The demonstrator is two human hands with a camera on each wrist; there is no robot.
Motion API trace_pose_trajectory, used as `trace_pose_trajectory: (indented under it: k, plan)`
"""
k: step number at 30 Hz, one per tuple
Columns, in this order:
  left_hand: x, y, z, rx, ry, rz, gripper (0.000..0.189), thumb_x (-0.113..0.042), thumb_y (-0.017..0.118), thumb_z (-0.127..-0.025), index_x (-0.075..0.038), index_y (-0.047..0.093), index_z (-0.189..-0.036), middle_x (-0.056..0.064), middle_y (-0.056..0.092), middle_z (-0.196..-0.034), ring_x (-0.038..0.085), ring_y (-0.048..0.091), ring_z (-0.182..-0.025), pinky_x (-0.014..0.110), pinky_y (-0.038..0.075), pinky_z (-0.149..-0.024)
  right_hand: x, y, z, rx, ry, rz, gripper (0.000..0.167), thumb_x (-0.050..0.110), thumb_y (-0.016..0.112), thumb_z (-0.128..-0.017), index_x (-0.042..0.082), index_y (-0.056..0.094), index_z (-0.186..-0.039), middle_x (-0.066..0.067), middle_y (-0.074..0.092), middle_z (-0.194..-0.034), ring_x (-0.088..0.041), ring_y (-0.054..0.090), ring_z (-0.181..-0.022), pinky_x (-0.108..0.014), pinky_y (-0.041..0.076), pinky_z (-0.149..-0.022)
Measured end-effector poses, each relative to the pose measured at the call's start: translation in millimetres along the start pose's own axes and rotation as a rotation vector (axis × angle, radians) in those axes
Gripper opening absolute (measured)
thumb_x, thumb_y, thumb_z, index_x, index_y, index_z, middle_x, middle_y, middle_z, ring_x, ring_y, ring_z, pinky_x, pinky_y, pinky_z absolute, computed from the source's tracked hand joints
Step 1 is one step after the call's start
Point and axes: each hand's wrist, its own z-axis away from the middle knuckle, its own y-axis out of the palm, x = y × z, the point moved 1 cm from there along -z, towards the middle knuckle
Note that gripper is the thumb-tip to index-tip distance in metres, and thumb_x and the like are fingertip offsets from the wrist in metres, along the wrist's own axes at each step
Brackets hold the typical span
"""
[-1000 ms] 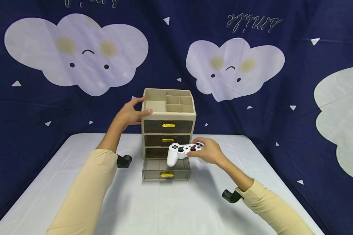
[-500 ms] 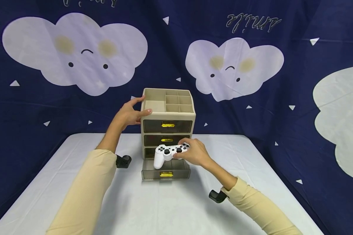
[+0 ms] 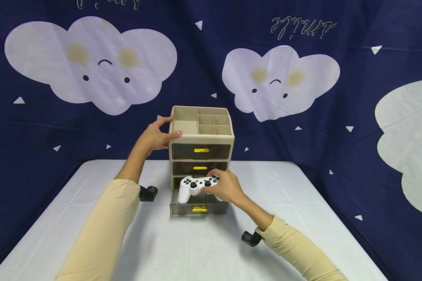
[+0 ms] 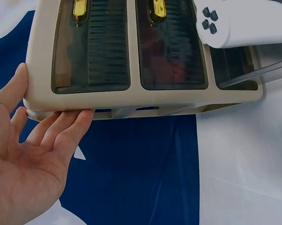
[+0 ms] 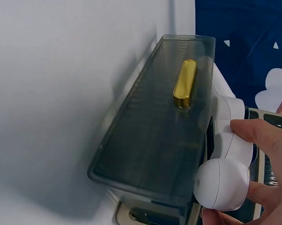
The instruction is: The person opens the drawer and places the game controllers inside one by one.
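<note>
My right hand [image 3: 227, 188] grips a white game controller [image 3: 185, 192] by its right half, thumb in front and fingers behind. The controller is over the pulled-out bottom drawer [image 3: 183, 210] of a beige desktop drawer organizer [image 3: 205, 137]. In the right wrist view, the controller's white underside [image 5: 223, 183] overlaps the edge of the smoky see-through drawer [image 5: 145, 136]. My left hand [image 3: 152, 137] rests against the organizer's upper left corner, thumb at the top front edge. Its extended fingers [image 4: 77, 126] touch the organizer's side in the left wrist view.
Two upper drawers, with gold handles [image 3: 201, 150], are closed. The organizer's top has open compartments [image 3: 214, 120]. Everything stands on a white-covered table [image 3: 197, 249], with a dark blue cloud-print curtain [image 3: 200, 70] behind. Black wrist cameras [image 3: 251, 238] stick out from the sleeves.
My right hand has carried the controller left and slightly down, from the drawer's right side to over the drawer. The left hand and the organizer have stayed in place.
</note>
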Motion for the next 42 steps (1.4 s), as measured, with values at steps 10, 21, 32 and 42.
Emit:
trace_pose_trajectory:
  k: [10, 21, 32, 42]
  plan:
    - [-0.4, 0.2, 0.0, 0.003, 0.006, -0.007, 0.082, -0.034, 0.071, -0.097, -0.035, 0.022, -0.163, 0.018, 0.022, -0.167, 0.040, 0.057, -0.130, 0.051, 0.053, -0.105, -3.6, 10.8, 0.3, 0.001, 0.006, 0.037, 0.053, 0.046, 0.091, -0.068, 0.019, 0.074, -0.110, -0.004, 0.073, -0.095, -0.024, 0.061, -0.094, -0.038, 0.049, -0.081]
    - [-1.1, -2.4, 0.4, 0.008, -0.001, 0.003, 0.083, -0.033, 0.070, -0.098, -0.035, 0.020, -0.163, 0.020, 0.025, -0.165, 0.041, 0.057, -0.130, 0.051, 0.052, -0.106, -5.9, 20.0, -2.0, -0.007, -0.003, 0.055, 0.054, 0.046, 0.091, -0.068, 0.017, 0.075, -0.111, -0.005, 0.071, -0.094, -0.021, 0.059, -0.089, -0.034, 0.047, -0.073]
    - [-0.3, -0.9, 0.9, 0.005, -0.002, 0.007, 0.083, -0.034, 0.070, -0.097, -0.035, 0.020, -0.163, 0.021, 0.028, -0.164, 0.041, 0.057, -0.130, 0.051, 0.051, -0.106, -8.6, 25.4, 0.6, -0.016, -0.043, 0.107, 0.054, 0.047, 0.090, -0.070, 0.015, 0.075, -0.110, -0.007, 0.071, -0.097, -0.023, 0.061, -0.094, -0.037, 0.051, -0.078]
    - [-0.5, 1.3, 0.0, 0.002, 0.009, 0.008, 0.082, -0.032, 0.070, -0.097, -0.034, 0.021, -0.163, 0.023, 0.032, -0.161, 0.042, 0.058, -0.129, 0.052, 0.052, -0.106, -9.0, 24.7, 3.5, 0.034, -0.074, 0.120, 0.056, 0.049, 0.087, -0.074, 0.014, 0.074, -0.115, -0.009, 0.075, -0.113, -0.032, 0.066, -0.112, -0.046, 0.054, -0.094]
